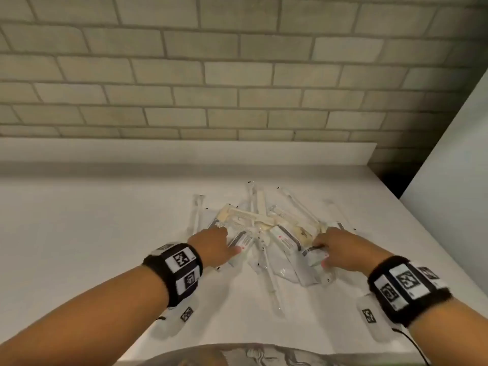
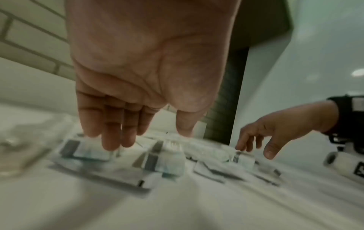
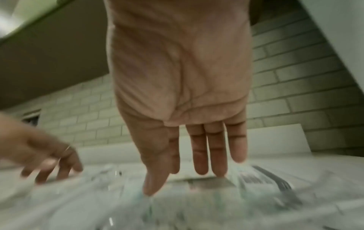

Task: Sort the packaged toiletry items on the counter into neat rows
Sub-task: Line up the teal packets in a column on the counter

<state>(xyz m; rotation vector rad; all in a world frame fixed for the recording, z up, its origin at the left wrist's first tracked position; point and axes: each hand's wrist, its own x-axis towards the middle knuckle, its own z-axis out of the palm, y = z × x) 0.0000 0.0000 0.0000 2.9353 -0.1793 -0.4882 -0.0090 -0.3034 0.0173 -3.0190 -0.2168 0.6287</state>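
A: Item one, the pile of packaged toiletry items (image 1: pixel 266 233): a loose heap on the white counter (image 1: pixel 92 233), near its middle and short of the brick wall (image 1: pixel 237 75). Cream combs (image 1: pixel 248 215) cross on top, slim wrapped sticks fan out from the far side, and flat sachets with dark bands lie along the near edge.

B: Item two, the grips?

A: Left hand (image 1: pixel 215 243): fingers straight and spread, tips resting on a banded sachet (image 1: pixel 239 243) at the pile's left edge, thumb apart from them; nothing pinched. Right hand (image 1: pixel 340 250): fingers likewise extended, lying on a sachet with a barcode (image 1: pixel 313 252) at the pile's right edge (the right wrist view is smeared, so firm pressing or mere touching cannot be told).

B: The relation that matters?

A: The heap sits between the two hands, and each hand has its own sachet under its fingertips. The left sachet's long axis runs obliquely, from the near-left toward the pile's centre; the right one slants the opposite way. Neither is square to the counter edge.

B: So, by judgement?

A: Each sachet probably wants sliding outward by the nearer hand, then turning parallel before a row can begin. No row yet shows.
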